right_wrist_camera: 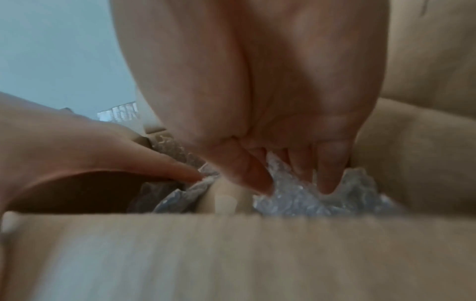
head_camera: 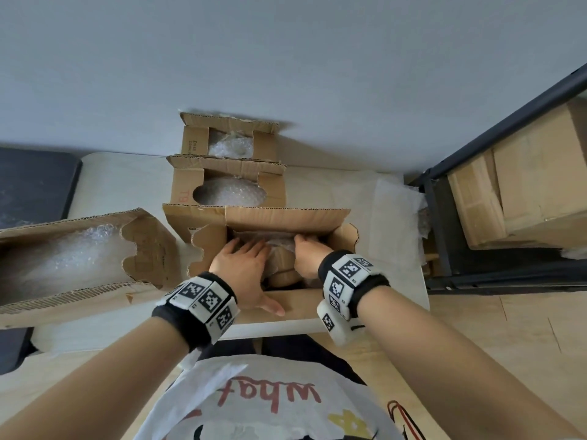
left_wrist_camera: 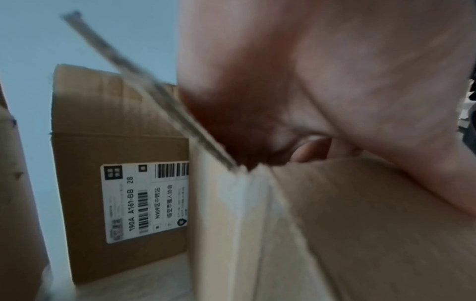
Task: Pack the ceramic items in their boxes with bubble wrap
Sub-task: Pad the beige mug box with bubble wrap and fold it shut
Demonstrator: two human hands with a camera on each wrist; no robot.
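Both hands reaching into the open box [head_camera: 287, 217] on the desk [head_camera: 124, 179], left hand [head_camera: 244, 268] lying flat with fingers straight, right hand [head_camera: 306, 252] fingers [right_wrist_camera: 260, 179] pressing bubble wrap [right_wrist_camera: 296, 201] inside the box (ceramic item barely visible), three more boxes beside it.

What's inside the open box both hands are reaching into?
Crumpled bubble wrap fills the open box, with something brown showing through. The left hand and right hand press on it. The wrapped piece itself is mostly covered.
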